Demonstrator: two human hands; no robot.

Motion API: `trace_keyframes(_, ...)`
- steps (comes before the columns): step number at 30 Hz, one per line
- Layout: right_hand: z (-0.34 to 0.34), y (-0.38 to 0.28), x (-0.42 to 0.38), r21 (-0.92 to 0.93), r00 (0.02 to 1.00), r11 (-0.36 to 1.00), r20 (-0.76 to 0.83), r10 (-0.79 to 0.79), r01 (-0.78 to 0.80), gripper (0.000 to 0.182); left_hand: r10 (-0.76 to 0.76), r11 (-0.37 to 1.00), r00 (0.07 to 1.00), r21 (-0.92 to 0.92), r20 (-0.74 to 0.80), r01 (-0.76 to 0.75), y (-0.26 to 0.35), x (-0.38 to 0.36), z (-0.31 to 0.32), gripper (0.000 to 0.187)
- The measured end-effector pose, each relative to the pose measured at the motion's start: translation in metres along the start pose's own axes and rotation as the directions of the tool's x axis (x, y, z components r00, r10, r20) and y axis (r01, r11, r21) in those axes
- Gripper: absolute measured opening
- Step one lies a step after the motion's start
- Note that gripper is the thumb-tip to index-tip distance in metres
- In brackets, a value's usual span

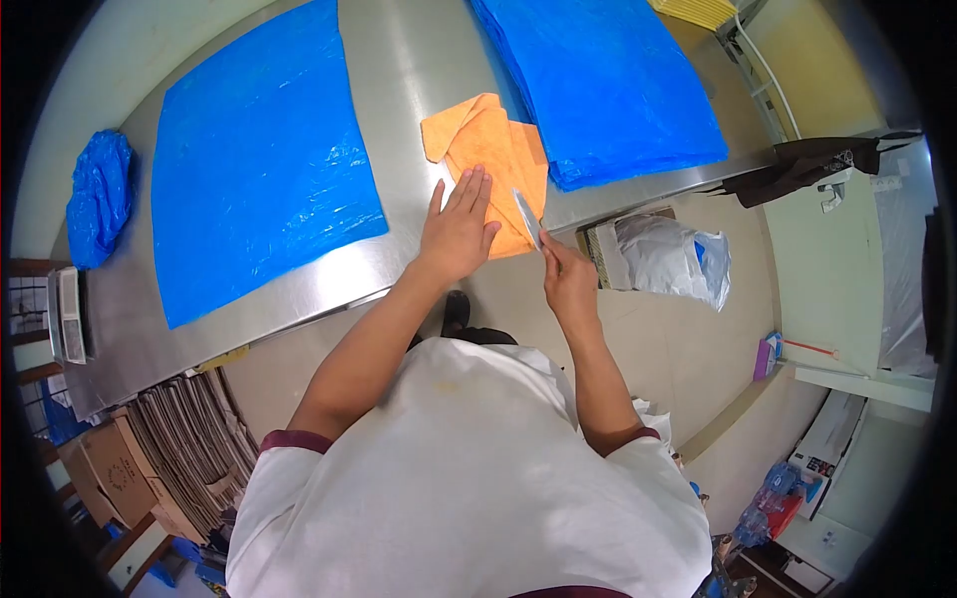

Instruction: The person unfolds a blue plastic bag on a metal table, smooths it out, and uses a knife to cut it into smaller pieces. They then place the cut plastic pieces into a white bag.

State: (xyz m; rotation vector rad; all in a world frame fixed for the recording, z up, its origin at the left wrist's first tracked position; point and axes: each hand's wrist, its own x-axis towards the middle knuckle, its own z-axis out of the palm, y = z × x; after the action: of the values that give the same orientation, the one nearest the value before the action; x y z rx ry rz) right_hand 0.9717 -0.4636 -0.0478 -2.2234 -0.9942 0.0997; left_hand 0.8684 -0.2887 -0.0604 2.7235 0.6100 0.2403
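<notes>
An orange cloth [508, 149] lies folded on the steel table [404, 110], its near end reaching the table's front edge. My left hand [459, 225] rests flat on the cloth's left side, fingers stretched out. In my right hand [570, 274] is a knife [527, 216], gripped by the handle, which my fingers mostly hide. The blade points away from me and lies over the right part of the cloth. To the left is a flat blue plastic sheet [259, 159]; to the right, a stack of blue plastic sheets [618, 90].
A crumpled blue plastic bundle [100, 199] sits at the table's far left, near a scale-like device [70, 314]. Below the table are flattened cardboard boxes [189, 439] on the left and a silvery plastic bag [678, 259] on the right. A dark cloth [797, 169] hangs at right.
</notes>
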Motion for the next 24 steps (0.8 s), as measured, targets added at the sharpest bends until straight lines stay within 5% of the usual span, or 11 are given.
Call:
trace_keyframes(4,-0.034,0.008,-0.031,-0.037,0.998,0.999,0.050,0.029,-0.027,0.021,0.021,0.999,0.998,-0.039,-0.057,-0.024,-0.002,-0.001,0.004,0.065)
trace_keyframes(6,-0.048,0.027,-0.054,0.058,0.997,0.997,-0.059,-0.046,0.049,0.023,0.035,0.993,0.995,-0.105,-0.095,-0.045,-0.004,0.000,0.002,0.065)
trace_keyframes(8,-0.068,0.029,-0.074,0.180,0.926,0.909,0.055,0.373,-0.376,0.022,0.020,0.982,0.994,-0.182,-0.107,-0.040,-0.006,-0.003,-0.004,0.064)
trace_keyframes(13,-0.047,0.006,-0.065,0.383,0.927,0.853,0.025,0.373,-0.353,0.018,-0.024,0.948,0.932,-0.304,-0.361,-0.093,-0.031,-0.047,-0.052,0.038)
trace_keyframes(16,-0.021,-0.046,-0.045,0.451,0.971,0.860,0.093,0.222,-0.240,0.018,-0.151,0.952,0.897,-0.304,-0.415,0.019,-0.087,-0.078,-0.072,0.035)
trace_keyframes(19,0.006,-0.083,-0.037,0.352,0.987,0.935,0.158,-0.012,-0.045,0.023,-0.106,0.989,0.920,-0.136,-0.376,0.059,-0.112,-0.098,-0.085,0.033)
trace_keyframes(24,0.052,-0.113,-0.051,0.324,0.955,0.932,0.183,-0.232,0.164,0.029,-0.058,0.990,0.921,-0.144,-0.385,0.003,-0.129,-0.105,-0.066,0.025)
